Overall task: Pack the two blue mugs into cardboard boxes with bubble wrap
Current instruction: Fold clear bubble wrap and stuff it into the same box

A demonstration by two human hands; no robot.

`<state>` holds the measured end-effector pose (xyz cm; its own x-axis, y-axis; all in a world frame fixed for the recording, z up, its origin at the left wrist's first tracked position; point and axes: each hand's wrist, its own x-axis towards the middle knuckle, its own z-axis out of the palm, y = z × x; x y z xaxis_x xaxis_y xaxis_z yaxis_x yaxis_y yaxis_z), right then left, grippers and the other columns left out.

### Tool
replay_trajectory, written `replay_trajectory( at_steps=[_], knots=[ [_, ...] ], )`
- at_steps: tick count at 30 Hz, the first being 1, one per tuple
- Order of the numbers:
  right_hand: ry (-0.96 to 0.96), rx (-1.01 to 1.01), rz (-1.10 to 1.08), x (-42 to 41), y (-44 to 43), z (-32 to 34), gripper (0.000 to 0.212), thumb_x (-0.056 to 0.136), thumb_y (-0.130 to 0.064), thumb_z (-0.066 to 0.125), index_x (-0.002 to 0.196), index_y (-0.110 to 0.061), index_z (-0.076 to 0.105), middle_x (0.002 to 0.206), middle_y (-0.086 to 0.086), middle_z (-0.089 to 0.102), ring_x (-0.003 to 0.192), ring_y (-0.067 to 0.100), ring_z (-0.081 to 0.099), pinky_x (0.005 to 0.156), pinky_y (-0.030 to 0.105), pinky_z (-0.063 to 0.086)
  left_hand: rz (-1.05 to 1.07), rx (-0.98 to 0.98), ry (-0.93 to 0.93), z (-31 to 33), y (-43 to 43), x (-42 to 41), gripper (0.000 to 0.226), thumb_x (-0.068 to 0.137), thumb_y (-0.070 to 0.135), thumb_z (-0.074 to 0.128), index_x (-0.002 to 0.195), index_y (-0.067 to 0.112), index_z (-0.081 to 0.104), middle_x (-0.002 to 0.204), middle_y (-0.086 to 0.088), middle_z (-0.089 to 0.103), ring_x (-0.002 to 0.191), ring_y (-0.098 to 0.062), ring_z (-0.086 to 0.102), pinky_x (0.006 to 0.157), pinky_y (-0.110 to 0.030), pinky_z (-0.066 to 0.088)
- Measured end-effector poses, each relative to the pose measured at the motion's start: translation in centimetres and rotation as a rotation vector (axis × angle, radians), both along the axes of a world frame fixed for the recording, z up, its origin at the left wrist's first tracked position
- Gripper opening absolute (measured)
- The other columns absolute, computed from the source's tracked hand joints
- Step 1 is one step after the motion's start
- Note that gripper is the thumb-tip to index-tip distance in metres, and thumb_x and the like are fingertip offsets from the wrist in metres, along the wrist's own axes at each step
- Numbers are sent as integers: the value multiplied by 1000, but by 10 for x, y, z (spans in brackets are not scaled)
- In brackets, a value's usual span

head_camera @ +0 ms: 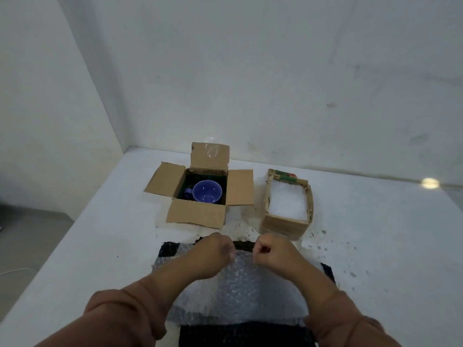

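- Blue round mug (207, 191) is sitting upright inside the open brown cardboard box (198, 216), with its mouth facing up and its little handle pointing left.
- That box is standing near the far middle of the white table (100, 246). Its back flap is sticking up with shiny clear tape on it, and the other three flaps are spreading out to the sides and the front.
- The inside of the box is looking dark all around the mug.
- A smaller brown cardboard box (283, 226) is sitting to the right of the open one, close by but not touching it.
- White crinkly bubble wrap (288, 201) is filling this smaller box up to the top, and it is hiding whatever is under it.
- A flat sheet of clear bubble wrap (238, 284) is lying on the near part of the table, in front of both boxes.
- A dark knitted cloth (245, 334) is lying under the sheet and peeking out at its far edge, its right side and its near edge.
- The left hand (213, 254) is curling its fingers over the far edge of the sheet and gripping it.
- The right hand (273, 254) is bunching up like a fist and pinching the same far edge.
- The two hands are reaching out side by side, close together but not touching.
- Brown sleeves (120, 316) are covering both arms.
- Small dark specks (323, 232) are dotting the table on the right.
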<state>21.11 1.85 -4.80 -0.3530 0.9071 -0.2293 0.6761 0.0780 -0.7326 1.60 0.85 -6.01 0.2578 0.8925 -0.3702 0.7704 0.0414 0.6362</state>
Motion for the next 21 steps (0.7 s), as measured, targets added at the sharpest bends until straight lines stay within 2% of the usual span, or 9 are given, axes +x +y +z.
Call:
replay_trajectory(
  at_steps=[2,5,7,9,10,13,17,19,21],
  knots=[
    [180,-123,-43,6,2,26,22,72,-2,68,60,-20,61,62,-4,58,59,8,50,56,20,42,59,-6,-167,19,-1,0,10,92,25,54,98,29,61,98,12,58,93,-7,56,68,-16,40],
    [412,-142,-99,12,5,60,25,75,6,66,65,-15,59,59,-2,61,57,11,56,55,19,46,199,14,-369,48,-4,9,34,92,32,55,126,29,51,116,15,52,108,-5,51,85,-20,43],
    [547,-114,-144,13,6,76,23,78,9,63,69,-11,58,59,-2,63,56,8,59,54,16,47,264,-34,-496,67,-7,14,34,91,45,53,121,29,54,118,15,57,107,-8,56,92,-31,48],
    [631,-68,-200,10,7,86,22,81,7,62,72,-12,57,59,-2,63,54,5,58,51,13,45,228,-195,-650,84,-7,17,43,83,58,57,113,28,63,112,5,70,101,-17,66,89,-40,53],
    [651,-43,-221,7,8,89,21,81,6,63,73,-13,57,61,-1,63,55,5,58,51,14,45,198,-282,-711,90,-7,16,46,80,56,63,114,25,64,110,0,72,100,-22,68,88,-43,54],
    [631,33,-259,0,10,94,17,83,0,64,76,-14,57,67,4,62,60,9,58,60,21,48,193,-338,-732,99,0,14,35,81,20,70,115,15,64,108,-9,72,101,-30,68,96,-51,50],
    [586,133,-323,1,11,97,14,83,-12,67,88,-22,58,83,2,60,75,12,58,68,25,48,241,-319,-696,108,13,7,27,83,5,66,109,10,67,107,-10,72,100,-30,67,87,-42,54],
    [474,37,-282,7,11,98,37,74,-32,72,108,-32,56,106,-4,59,96,14,57,73,27,49,231,-328,-701,113,17,2,28,83,5,65,111,10,66,108,-11,71,101,-31,67,85,-41,55],
    [465,-178,-183,13,11,98,66,67,-39,74,127,-34,49,122,-7,58,109,14,58,79,29,53,217,-354,-718,118,21,-2,27,84,5,65,110,10,66,105,-9,73,97,-29,68,77,-37,56]
  ],
)
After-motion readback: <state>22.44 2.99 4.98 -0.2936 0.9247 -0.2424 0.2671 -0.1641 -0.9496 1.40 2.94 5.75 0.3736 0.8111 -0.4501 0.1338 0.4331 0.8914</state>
